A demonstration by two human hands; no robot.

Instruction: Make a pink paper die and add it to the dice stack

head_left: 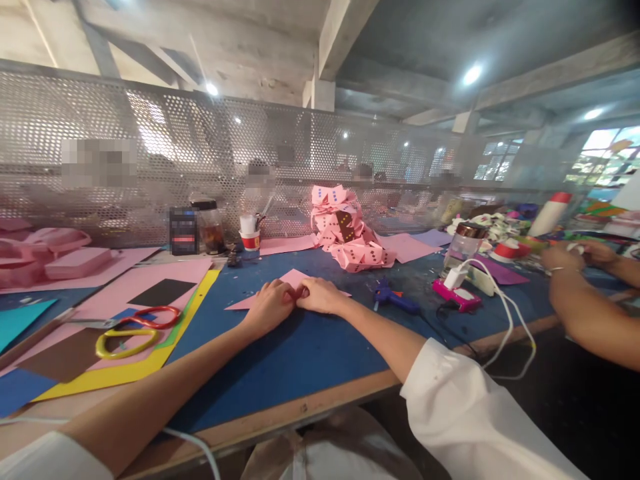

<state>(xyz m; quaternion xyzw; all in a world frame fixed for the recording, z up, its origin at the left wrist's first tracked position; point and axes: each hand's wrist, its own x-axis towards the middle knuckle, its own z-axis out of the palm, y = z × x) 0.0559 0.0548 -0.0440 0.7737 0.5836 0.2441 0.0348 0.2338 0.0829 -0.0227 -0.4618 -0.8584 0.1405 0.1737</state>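
Observation:
A pink paper sheet (294,276) lies on the blue table mat, its upper corner pointing away and its sides showing past both hands. My left hand (273,305) is closed on the paper from the left, fingers curled. My right hand (321,295) grips it from the right, fingers bent, its thumb and fingertips meeting those of my left hand. The part of the paper between the fingertips is hidden. Behind the hands stands a heap of folded pink paper pieces (330,223) with printed dots.
Scissors (127,340) lie on coloured paper (193,323) at left. A blue glue gun (397,300), a pink power strip (456,297) and a glass jar (463,250) stand to the right. Farther right are another person's hands (567,257). A perforated screen (215,140) rises behind.

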